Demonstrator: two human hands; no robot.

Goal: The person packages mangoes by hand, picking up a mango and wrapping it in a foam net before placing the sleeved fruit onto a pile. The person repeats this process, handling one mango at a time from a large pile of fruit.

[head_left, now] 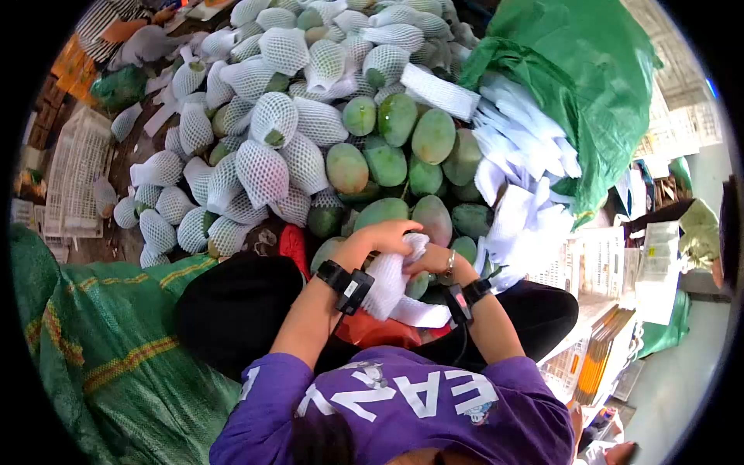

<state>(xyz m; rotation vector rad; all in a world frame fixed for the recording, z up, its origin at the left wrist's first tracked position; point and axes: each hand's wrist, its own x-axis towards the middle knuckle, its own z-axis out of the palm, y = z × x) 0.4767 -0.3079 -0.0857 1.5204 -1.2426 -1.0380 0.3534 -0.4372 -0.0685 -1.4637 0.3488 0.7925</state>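
Close in front of my lap, a white foam net sleeve point(383, 285) is bunched between my hands. My left hand point(390, 235) is closed round its upper end, fingers curled over the top. From the other side, my right hand point(434, 259) has its fingers closed at the sleeve's edge; whether a mango is inside is hidden. Another white foam sleeve point(419, 311) lies just below, near my right wrist. Bare green mangoes point(385, 211) are heaped right beyond my hands, some with a reddish blush.
A big pile of mangoes in foam nets point(262, 169) spreads ahead and left. Loose foam sleeves point(523, 225) spill from a green plastic bag point(577, 70) on the right. A green woven sack point(139, 333) lies at left. Plastic crates point(77, 174) stand at the sides. Another person point(128, 35) sits far left.
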